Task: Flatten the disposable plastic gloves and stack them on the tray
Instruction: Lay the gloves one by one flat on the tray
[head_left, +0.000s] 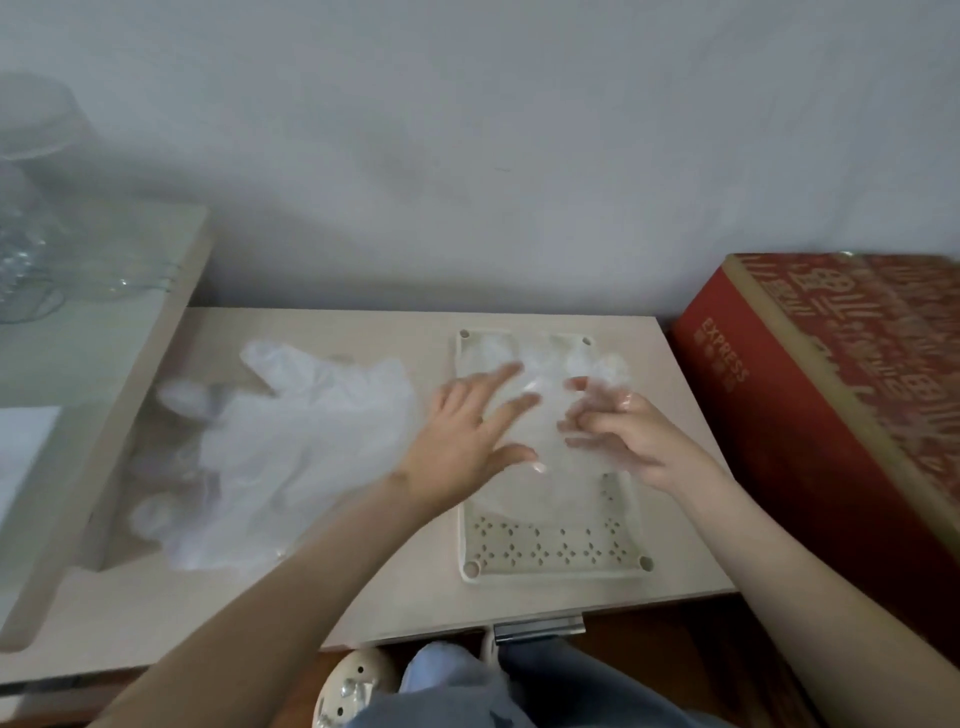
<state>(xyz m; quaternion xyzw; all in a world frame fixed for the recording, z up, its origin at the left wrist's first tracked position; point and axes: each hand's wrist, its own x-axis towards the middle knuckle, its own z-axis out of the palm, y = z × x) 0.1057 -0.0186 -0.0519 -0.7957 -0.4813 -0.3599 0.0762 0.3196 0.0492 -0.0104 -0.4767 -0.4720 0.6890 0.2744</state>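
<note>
At centre right of the frame, on a pale wooden bench (363, 327), a cream perforated tray (550, 551) lies flat with its long side running away from the person. A clear disposable glove (540, 415) is spread over the far and middle part of the tray; the near rows of holes are uncovered. Some film reaches past the tray's far right edge.

The left grip (462, 436), a bare hand, lies palm down on the left part of that glove with fingers straight and spread, so it is open and presses the film rather than clasping it. The right grip (628, 441), also bare, comes in from the right with its fingers stretched leftwards over the glove. They are blurred, look uncurled, and seem to touch the film; this hand too reads as open.

Left of the tray, in mid-left frame, a loose heap of more clear gloves (291, 441) rests on the bench, crumpled and overlapping, just beside the left wrist.

A red printed carton (831, 389) stands at the right edge, against the bench. At upper left, a raised ledge (130, 322) carries blurred glassware (31, 208). At the bottom, blue jeans (467, 691) and a pale shoe (353, 686) show.
</note>
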